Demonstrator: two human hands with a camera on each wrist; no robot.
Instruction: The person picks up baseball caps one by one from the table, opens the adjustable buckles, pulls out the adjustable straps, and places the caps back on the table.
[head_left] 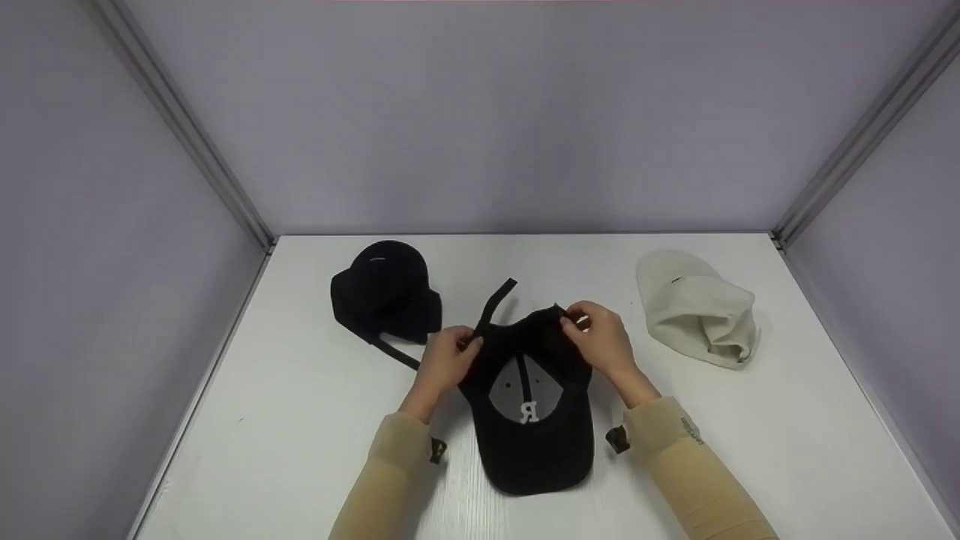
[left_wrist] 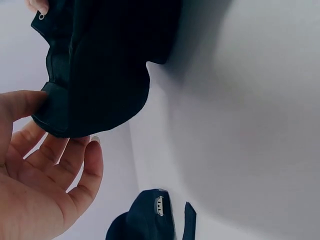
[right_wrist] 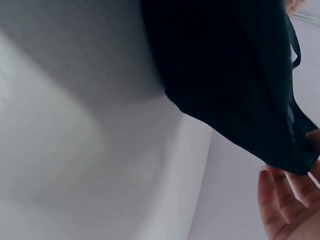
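Observation:
A black baseball cap (head_left: 534, 461) stands in the middle of the table with its brim toward me and its inside showing. A pale reversed letter (head_left: 529, 412) marks the inside of the front. My left hand (head_left: 448, 358) pinches the left side of the cap's back edge, thumb on one face and fingers on the other. From beside that hand a loose black strap (head_left: 493, 306) sticks up. The right hand (head_left: 606, 343) pinches the opposite back corner. In the left wrist view, a small metal eyelet (left_wrist: 42, 17) shows near the far fingertips.
Behind my left hand lies another black cap (head_left: 386, 289), its strap (head_left: 396, 353) trailing toward that hand. A cream cap (head_left: 694, 309) rests crumpled at the back right. The white table (head_left: 300, 450) is walled in by grey panels (head_left: 517, 120) at the back and sides.

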